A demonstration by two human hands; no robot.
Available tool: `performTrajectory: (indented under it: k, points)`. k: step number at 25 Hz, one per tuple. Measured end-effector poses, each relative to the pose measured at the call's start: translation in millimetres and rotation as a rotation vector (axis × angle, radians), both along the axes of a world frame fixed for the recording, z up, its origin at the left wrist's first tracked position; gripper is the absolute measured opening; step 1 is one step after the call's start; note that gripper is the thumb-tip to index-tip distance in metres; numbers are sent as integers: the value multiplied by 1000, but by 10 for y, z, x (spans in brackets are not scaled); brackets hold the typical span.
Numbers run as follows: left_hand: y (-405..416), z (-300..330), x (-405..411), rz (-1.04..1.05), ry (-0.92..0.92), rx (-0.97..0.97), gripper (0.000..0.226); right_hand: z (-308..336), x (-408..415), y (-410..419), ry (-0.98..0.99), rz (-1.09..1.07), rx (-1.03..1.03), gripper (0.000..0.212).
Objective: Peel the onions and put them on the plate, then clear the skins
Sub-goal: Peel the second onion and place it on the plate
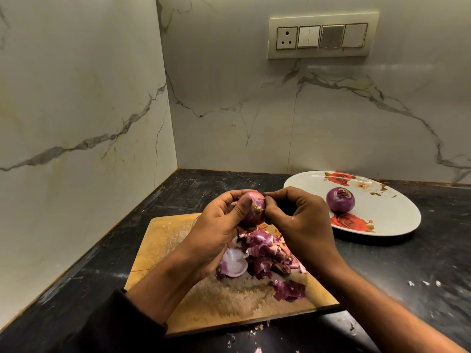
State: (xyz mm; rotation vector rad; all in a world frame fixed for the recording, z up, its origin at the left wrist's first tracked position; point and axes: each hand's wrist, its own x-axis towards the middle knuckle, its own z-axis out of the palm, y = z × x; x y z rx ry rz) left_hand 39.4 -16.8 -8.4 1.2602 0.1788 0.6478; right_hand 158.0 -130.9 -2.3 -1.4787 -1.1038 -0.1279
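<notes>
My left hand (219, 225) grips a red onion (256, 208) above the wooden cutting board (163, 240), thumb across its front. My right hand (298, 217) pinches the onion's skin at its top right side with curled fingers. Below the hands a heap of purple onion skins (262, 253) lies on the board, with a pale layer piece (233, 263) at its left and a loose skin (289, 290) nearer me. A peeled onion (340, 200) sits on the white rose-patterned plate (392, 215) to the right.
The board lies on a dark counter (407, 271) in a corner of marble walls. A switch panel (322, 35) is on the back wall. Small skin scraps (257, 327) lie by the counter's near edge and white crumbs (424, 283) at the right.
</notes>
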Motion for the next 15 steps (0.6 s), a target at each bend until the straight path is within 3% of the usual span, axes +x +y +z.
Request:
performTrajectory:
  k: [8,15]
  points:
    - [1,-9,-3,-12,5,35,38,-6,-27,-18,-72,-59,35,8]
    - [3,6,-10,-30,1,37,39,-47,-35,-21,-23,-54,69,9]
